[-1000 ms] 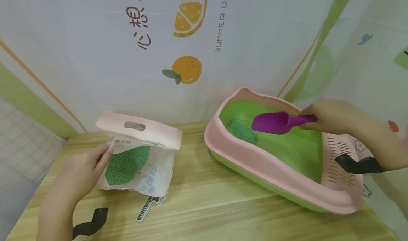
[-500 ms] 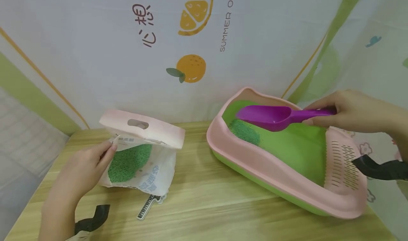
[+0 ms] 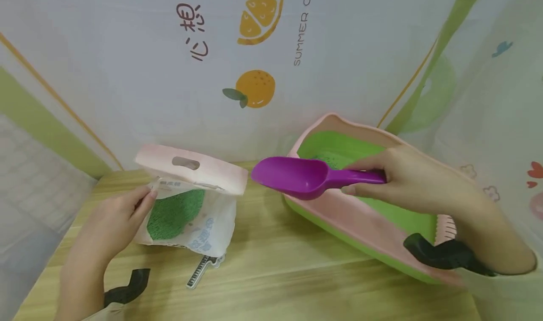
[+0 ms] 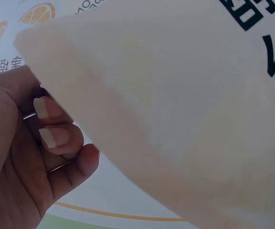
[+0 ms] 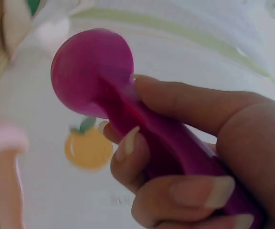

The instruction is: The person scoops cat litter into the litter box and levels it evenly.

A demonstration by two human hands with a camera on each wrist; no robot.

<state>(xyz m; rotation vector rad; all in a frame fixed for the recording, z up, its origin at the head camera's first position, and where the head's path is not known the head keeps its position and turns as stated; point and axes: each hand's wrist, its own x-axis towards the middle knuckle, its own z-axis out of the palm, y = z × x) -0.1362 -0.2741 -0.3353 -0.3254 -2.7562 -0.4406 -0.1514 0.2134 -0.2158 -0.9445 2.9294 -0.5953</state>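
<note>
A purple scoop [image 3: 297, 176] is gripped by its handle in my right hand [image 3: 407, 179]; its bowl looks bare and hangs over the gap between bag and tray. The right wrist view shows fingers curled round the scoop's handle [image 5: 175, 138]. My left hand [image 3: 116, 222] pinches the opened edge of a white paper bag [image 3: 220, 226] with a pink top and a handle slot. Green granules [image 3: 175, 215] lie inside the bag. The left wrist view shows the bag's panel [image 4: 152, 95] beside curled fingers. A pink-rimmed green litter tray [image 3: 335, 212] stands right, partly hidden by my right arm.
A small pile of green granules [image 3: 324, 160] lies in the tray, mostly behind the scoop. A flat comb-like tag [image 3: 198, 274] sticks out from under the bag onto the wooden table [image 3: 263, 283]. A printed curtain [image 3: 191, 113] hangs behind.
My right hand has carried the scoop leftward from above the tray to beside the bag. The left hand keeps its pinch on the bag; the view has shifted slightly.
</note>
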